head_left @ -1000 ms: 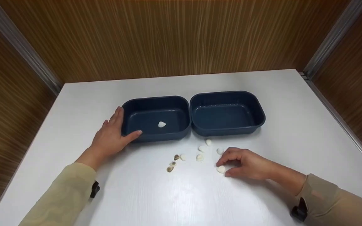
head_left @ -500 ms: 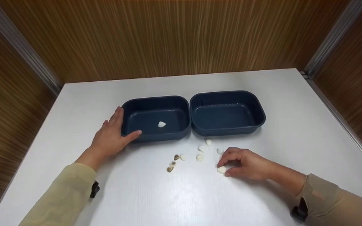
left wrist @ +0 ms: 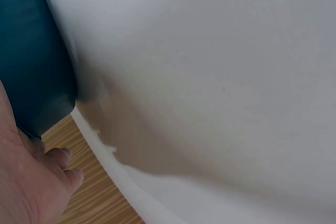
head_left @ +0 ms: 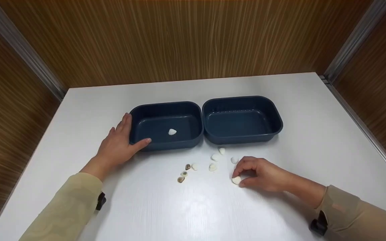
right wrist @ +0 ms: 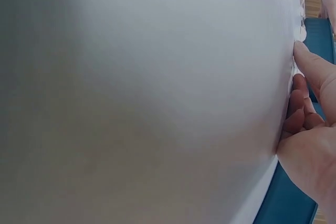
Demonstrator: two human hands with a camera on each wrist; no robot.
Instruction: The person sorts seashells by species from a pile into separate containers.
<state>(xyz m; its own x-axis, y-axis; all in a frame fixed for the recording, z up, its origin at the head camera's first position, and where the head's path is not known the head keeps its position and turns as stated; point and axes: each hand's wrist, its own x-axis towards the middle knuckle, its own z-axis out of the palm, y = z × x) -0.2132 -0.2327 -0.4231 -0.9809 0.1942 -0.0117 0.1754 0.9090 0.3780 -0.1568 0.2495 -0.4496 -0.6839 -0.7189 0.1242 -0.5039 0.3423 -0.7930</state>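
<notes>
My left hand (head_left: 117,146) rests against the left end of a dark blue rectangular bin (head_left: 166,146), its fingers straight along the outer side and its thumb over the front rim. Inside that bin lies one white seashell (head_left: 172,132). On the table, my right hand (head_left: 265,173) pinches another white seashell (head_left: 236,180) between thumb and index finger. More white seashells (head_left: 212,167) lie to its left and beyond it. Farther left are small brown-marked seashells (head_left: 181,179). The right wrist view shows the right hand (right wrist: 312,114) low at the tabletop, the shell hardly visible there.
A second dark blue bin (head_left: 243,139) stands right beside the first, with nothing seen inside. Both sit on a white table (head_left: 193,211). Wood-grain panels (head_left: 193,40) rise behind it and at both sides.
The right thumb and index finger have drawn slightly closer around the white seashell, which has shifted a little to the right. The left hand and the bins hold their places.
</notes>
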